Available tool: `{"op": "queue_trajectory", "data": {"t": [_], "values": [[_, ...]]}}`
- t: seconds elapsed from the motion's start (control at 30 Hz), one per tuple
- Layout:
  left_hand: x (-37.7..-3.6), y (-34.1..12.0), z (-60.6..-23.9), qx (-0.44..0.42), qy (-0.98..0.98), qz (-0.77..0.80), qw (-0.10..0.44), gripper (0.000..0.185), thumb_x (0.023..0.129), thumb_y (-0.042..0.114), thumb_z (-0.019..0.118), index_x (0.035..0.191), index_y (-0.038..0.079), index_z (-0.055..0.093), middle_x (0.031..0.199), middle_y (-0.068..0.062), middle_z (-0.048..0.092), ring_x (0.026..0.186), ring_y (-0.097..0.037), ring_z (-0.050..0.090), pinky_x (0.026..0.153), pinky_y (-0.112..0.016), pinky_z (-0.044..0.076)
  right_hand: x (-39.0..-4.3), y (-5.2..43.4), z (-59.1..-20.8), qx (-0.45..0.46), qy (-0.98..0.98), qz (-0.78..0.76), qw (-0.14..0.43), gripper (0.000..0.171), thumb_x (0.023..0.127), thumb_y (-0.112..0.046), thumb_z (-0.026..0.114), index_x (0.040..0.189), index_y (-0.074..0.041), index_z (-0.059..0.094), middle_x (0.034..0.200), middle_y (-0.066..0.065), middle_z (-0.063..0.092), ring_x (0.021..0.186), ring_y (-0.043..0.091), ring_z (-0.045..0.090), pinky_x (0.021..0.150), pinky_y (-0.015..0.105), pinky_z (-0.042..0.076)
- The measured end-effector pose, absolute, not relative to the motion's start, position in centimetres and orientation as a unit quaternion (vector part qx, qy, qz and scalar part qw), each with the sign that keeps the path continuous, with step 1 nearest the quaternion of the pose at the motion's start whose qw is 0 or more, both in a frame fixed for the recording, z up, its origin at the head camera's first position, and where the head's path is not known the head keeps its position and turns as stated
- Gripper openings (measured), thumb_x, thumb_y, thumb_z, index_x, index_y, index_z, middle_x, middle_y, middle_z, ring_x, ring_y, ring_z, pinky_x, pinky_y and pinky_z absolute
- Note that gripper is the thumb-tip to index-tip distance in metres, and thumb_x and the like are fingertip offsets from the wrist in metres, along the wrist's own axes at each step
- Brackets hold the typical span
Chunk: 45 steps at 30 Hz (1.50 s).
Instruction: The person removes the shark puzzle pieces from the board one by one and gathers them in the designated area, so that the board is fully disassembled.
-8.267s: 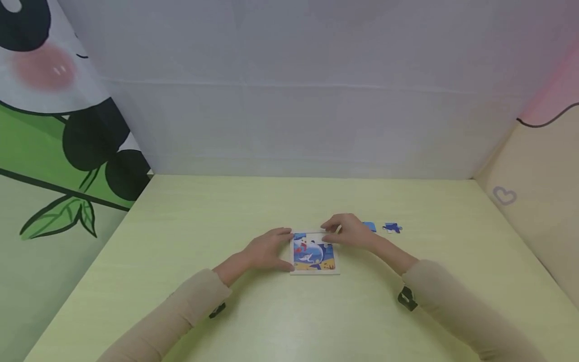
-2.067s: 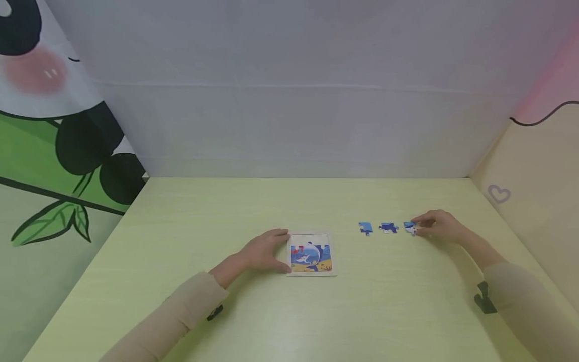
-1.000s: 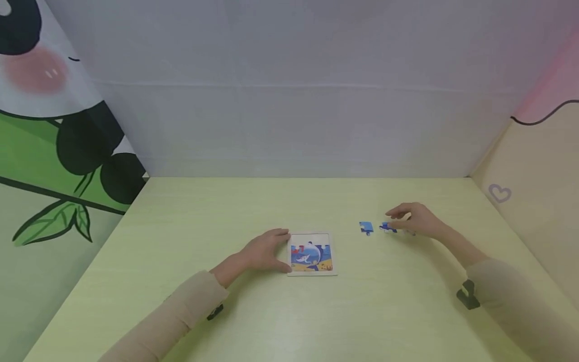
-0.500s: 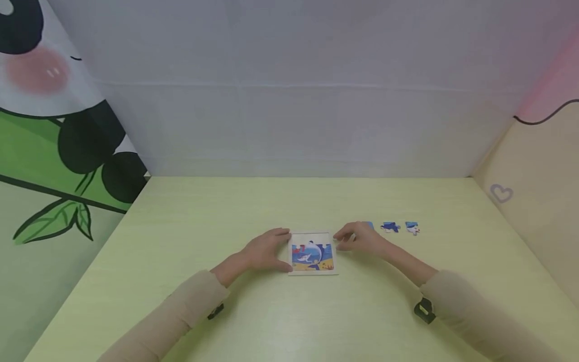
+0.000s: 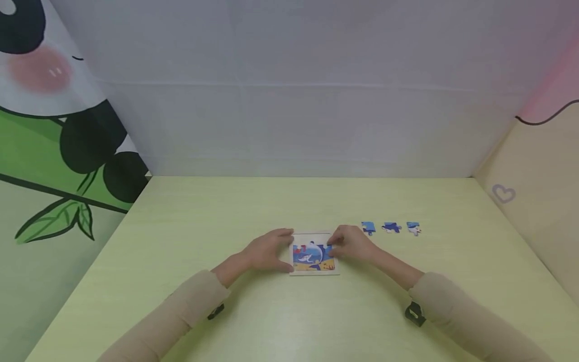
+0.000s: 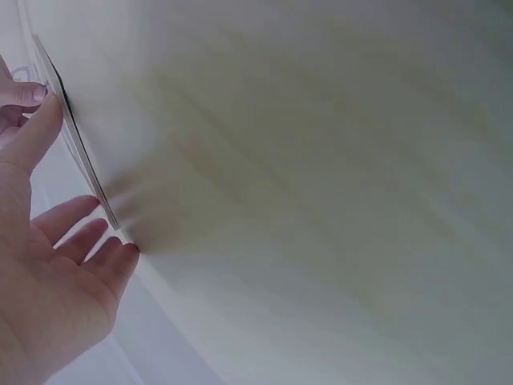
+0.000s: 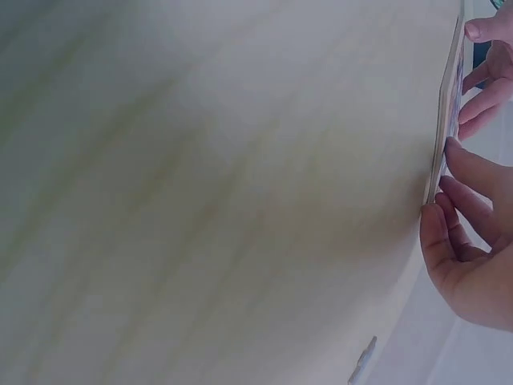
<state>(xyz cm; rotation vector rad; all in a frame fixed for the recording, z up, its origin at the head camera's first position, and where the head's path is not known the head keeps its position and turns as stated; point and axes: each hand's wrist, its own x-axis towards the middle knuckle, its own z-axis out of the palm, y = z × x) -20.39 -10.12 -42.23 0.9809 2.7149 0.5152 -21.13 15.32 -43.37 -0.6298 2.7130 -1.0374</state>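
Note:
In the head view a dolphin jigsaw puzzle (image 5: 312, 258) lies in a white square frame (image 5: 314, 273). Its lower rows hold pictured pieces, while the top strip shows bare white backing. My left hand (image 5: 267, 250) rests along the frame's left side, thumb at the near corner and fingers toward the far one. At the right edge, the thumb and fingertips of my right hand (image 5: 355, 243) touch the puzzle's middle row; whether they pinch a piece is hidden. Three loose puzzle pieces, a light blue one (image 5: 368, 228), a dark blue one (image 5: 391, 228) and a blue-white one (image 5: 413, 228), lie right of the frame.
The pale yellow table (image 5: 226, 206) reaches back to a grey cloth wall (image 5: 289, 125). Printed panels stand at the left and right sides. Each forearm wears a beige sleeve, and a dark wrist device (image 5: 414, 313) hangs under the right one.
The top-row pieces seen in the frame earlier are out, and a third loose piece lies at the right. My right hand has come back left from the pieces to the frame's right edge.

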Motion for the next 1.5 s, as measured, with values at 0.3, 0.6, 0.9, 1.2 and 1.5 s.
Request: {"op": "queue_trajectory", "data": {"t": [0.3,0.6,0.9,1.2,1.5], "values": [[-19.6,-9.0,-42.4,0.378,0.9,0.187,0.109,0.054,0.078,0.024,0.07,0.124,-0.001,0.054,0.134,-0.011,0.046,0.127,-0.028,0.038,0.103,-0.041,0.034,-21.5,15.1,-43.4,-0.19,0.919,-0.334,0.092,0.02,0.07,-0.009,0.076,0.088,-0.005,0.069,0.084,0.0,0.062,0.078,0.013,0.055,0.072,0.028,0.049],[-19.0,-8.5,-42.3,0.387,0.902,0.157,0.108,0.053,0.081,0.026,0.067,0.127,0.002,0.052,0.135,-0.009,0.045,0.126,-0.026,0.039,0.101,-0.039,0.036,-21.5,15.0,-43.0,-0.194,0.917,-0.333,0.104,0.019,0.07,-0.01,0.076,0.087,-0.006,0.068,0.082,0.0,0.06,0.076,0.014,0.052,0.07,0.028,0.046],[-19.0,-8.2,-42.3,0.382,0.905,0.152,0.112,0.052,0.082,0.026,0.067,0.126,0.002,0.052,0.136,-0.008,0.045,0.127,-0.026,0.038,0.101,-0.039,0.036,-21.1,15.0,-43.0,-0.19,0.917,-0.336,0.103,0.019,0.071,-0.01,0.076,0.086,-0.007,0.065,0.078,-0.002,0.059,0.072,0.012,0.053,0.068,0.026,0.047],[-18.9,-8.1,-42.3,0.377,0.905,0.158,0.115,0.053,0.081,0.027,0.068,0.126,0.003,0.053,0.135,-0.008,0.045,0.127,-0.026,0.038,0.101,-0.039,0.036,-20.9,15.3,-43.2,-0.215,0.908,-0.343,0.108,0.025,0.07,-0.01,0.077,0.092,-0.005,0.065,0.082,-0.002,0.062,0.075,0.01,0.055,0.069,0.024,0.049],[-19.0,-8.0,-42.4,0.371,0.908,0.156,0.119,0.054,0.081,0.027,0.068,0.127,0.004,0.052,0.136,-0.007,0.044,0.127,-0.025,0.037,0.101,-0.039,0.036,-21.3,15.8,-43.3,-0.266,0.9,-0.333,0.091,0.025,0.071,-0.008,0.075,0.094,0.0,0.068,0.092,0.007,0.065,0.082,0.015,0.059,0.071,0.026,0.052]]}}
